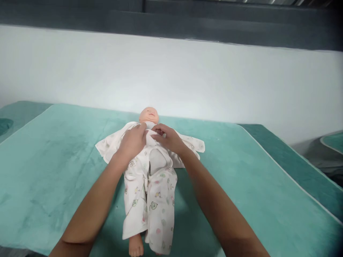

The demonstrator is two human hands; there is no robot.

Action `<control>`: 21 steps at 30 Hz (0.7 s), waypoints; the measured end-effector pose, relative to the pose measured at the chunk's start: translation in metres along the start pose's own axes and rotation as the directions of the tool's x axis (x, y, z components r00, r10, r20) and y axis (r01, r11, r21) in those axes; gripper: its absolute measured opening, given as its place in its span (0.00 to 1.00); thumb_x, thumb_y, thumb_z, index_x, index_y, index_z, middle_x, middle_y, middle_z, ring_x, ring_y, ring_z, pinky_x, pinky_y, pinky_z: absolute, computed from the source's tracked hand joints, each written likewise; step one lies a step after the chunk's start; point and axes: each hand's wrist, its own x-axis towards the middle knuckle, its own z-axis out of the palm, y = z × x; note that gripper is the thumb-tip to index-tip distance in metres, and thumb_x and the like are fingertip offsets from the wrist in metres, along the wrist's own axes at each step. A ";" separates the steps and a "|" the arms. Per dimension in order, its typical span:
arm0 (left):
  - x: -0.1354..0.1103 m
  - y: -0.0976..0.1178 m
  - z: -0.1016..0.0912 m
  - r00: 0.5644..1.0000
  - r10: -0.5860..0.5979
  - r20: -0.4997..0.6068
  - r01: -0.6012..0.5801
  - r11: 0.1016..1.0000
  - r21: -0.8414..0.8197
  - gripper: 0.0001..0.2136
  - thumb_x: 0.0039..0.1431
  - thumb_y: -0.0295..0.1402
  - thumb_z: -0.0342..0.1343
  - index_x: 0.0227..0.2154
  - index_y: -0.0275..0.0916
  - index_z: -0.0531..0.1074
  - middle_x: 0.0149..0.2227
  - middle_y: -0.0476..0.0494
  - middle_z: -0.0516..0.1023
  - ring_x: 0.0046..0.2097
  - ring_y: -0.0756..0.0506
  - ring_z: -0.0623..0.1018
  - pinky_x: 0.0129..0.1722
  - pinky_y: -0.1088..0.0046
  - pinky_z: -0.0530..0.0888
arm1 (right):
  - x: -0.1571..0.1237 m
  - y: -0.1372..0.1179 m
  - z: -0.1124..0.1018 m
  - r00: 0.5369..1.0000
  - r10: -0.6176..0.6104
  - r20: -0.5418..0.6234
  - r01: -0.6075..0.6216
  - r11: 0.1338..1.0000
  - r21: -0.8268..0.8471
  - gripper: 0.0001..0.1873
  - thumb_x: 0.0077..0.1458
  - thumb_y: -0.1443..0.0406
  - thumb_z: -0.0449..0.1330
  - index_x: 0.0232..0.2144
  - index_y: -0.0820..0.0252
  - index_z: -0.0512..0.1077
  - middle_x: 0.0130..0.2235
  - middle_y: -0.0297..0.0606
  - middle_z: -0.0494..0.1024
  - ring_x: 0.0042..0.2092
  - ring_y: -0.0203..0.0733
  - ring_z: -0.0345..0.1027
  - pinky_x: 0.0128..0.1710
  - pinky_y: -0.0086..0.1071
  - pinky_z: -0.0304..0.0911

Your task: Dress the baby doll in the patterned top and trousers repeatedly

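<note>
A baby doll (149, 115) lies on its back, head towards the wall, dressed in a white printed baby shirt (197, 143) with its sleeves spread out. White baby pants (160, 200) with small animal prints cover its legs. One bare foot (136, 245) sticks out at the near end. On the doll's chest, my left hand (133, 141) has its fingers bent and closed on the shirt's front. Opposite it, my right hand (170, 138) pinches white cloth at the chest with curled fingers. The exact fold between the fingers is partly hidden.
A green padded mat (241, 185) with pale piping lies under the doll. Behind it rises a white wall (171, 75) with a dark band along the top. Another green padded edge (333, 141) shows at the far right.
</note>
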 end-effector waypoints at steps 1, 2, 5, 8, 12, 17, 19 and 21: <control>0.000 -0.004 0.005 0.998 -0.032 -0.053 0.031 0.999 -0.029 0.05 0.68 0.34 0.48 0.36 0.42 0.67 0.32 0.42 0.73 0.35 0.39 0.74 0.37 0.67 0.63 | 0.002 0.000 0.000 0.998 0.059 0.020 -0.060 0.998 0.018 0.10 0.60 0.54 0.61 0.36 0.53 0.74 0.34 0.33 0.73 0.35 0.41 0.62 0.37 0.34 0.59; 0.000 -0.008 0.009 0.992 -0.069 -0.104 0.063 0.996 -0.059 0.06 0.69 0.35 0.47 0.37 0.43 0.67 0.31 0.42 0.73 0.35 0.39 0.74 0.37 0.67 0.63 | 0.005 -0.001 -0.002 0.993 0.110 0.049 -0.111 0.993 0.030 0.11 0.58 0.54 0.62 0.35 0.53 0.74 0.33 0.32 0.72 0.33 0.39 0.60 0.35 0.33 0.57; -0.001 -0.020 0.018 0.961 -0.176 -0.214 0.149 0.980 -0.133 0.08 0.71 0.37 0.45 0.37 0.43 0.65 0.29 0.44 0.72 0.33 0.40 0.74 0.36 0.68 0.63 | 0.008 0.000 -0.007 0.976 0.186 0.116 -0.193 0.980 0.052 0.15 0.57 0.51 0.62 0.30 0.56 0.72 0.30 0.30 0.68 0.32 0.37 0.57 0.31 0.31 0.53; -0.001 -0.024 0.020 0.940 -0.233 -0.248 0.193 0.965 -0.177 0.09 0.71 0.38 0.43 0.37 0.43 0.64 0.29 0.45 0.71 0.31 0.41 0.72 0.34 0.67 0.61 | 0.007 0.007 -0.010 0.973 0.198 0.118 -0.211 0.971 0.109 0.18 0.61 0.50 0.57 0.27 0.56 0.69 0.28 0.30 0.66 0.30 0.36 0.56 0.30 0.31 0.52; 0.001 -0.026 0.018 0.955 -0.208 -0.214 0.169 0.968 -0.185 0.08 0.68 0.38 0.48 0.33 0.43 0.64 0.29 0.47 0.71 0.32 0.43 0.71 0.34 0.68 0.60 | 0.010 0.024 -0.001 0.991 0.115 -0.071 -0.117 0.993 -0.022 0.15 0.62 0.53 0.55 0.30 0.55 0.71 0.31 0.33 0.72 0.33 0.41 0.62 0.35 0.34 0.57; 0.010 -0.044 0.020 0.959 -0.255 -0.125 0.210 0.933 -0.291 0.08 0.64 0.37 0.54 0.31 0.42 0.65 0.29 0.51 0.73 0.33 0.46 0.72 0.36 0.70 0.62 | 0.020 0.037 0.014 0.965 0.069 -0.254 -0.129 0.965 -0.226 0.13 0.62 0.57 0.53 0.33 0.55 0.73 0.38 0.39 0.77 0.41 0.45 0.68 0.43 0.37 0.59; 0.016 -0.055 0.024 0.945 -0.314 -0.090 0.262 0.893 -0.367 0.09 0.64 0.37 0.54 0.29 0.42 0.64 0.28 0.52 0.71 0.33 0.47 0.71 0.35 0.71 0.62 | 0.025 0.037 0.017 0.952 0.189 -0.238 -0.237 0.952 -0.191 0.13 0.61 0.56 0.54 0.33 0.56 0.73 0.35 0.36 0.77 0.38 0.44 0.68 0.40 0.36 0.59; 0.021 -0.064 0.029 0.929 -0.361 -0.083 0.292 0.852 -0.434 0.10 0.65 0.37 0.53 0.28 0.42 0.63 0.27 0.53 0.69 0.32 0.48 0.70 0.34 0.71 0.62 | 0.028 0.037 0.021 0.932 0.272 -0.239 -0.307 0.943 -0.125 0.13 0.58 0.54 0.57 0.30 0.56 0.72 0.32 0.34 0.77 0.36 0.42 0.67 0.39 0.35 0.59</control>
